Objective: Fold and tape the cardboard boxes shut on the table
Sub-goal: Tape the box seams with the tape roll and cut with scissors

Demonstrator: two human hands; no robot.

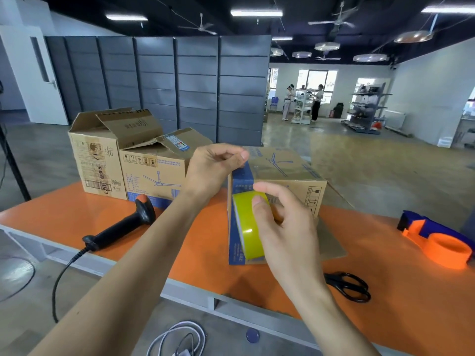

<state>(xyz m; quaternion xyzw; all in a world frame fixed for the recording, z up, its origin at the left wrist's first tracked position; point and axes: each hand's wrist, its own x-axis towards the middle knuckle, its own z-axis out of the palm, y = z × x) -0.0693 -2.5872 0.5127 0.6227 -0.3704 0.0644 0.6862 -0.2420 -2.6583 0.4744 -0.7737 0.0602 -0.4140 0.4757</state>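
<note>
Closed box [282, 170] sits mid-table [77, 214]. Left hand [213, 168] pinches its top edge at 12 o'clock, likely anchoring the tape end. Right hand [285, 227] curls round yellow tape roll [248, 222] on the front face. Advice: keep the strip taut, on the seam, rub flat. 10 o'clock: taller open box [95, 160] reads "300ml"; lower open box [154, 173] shows a fan drawing.
</note>
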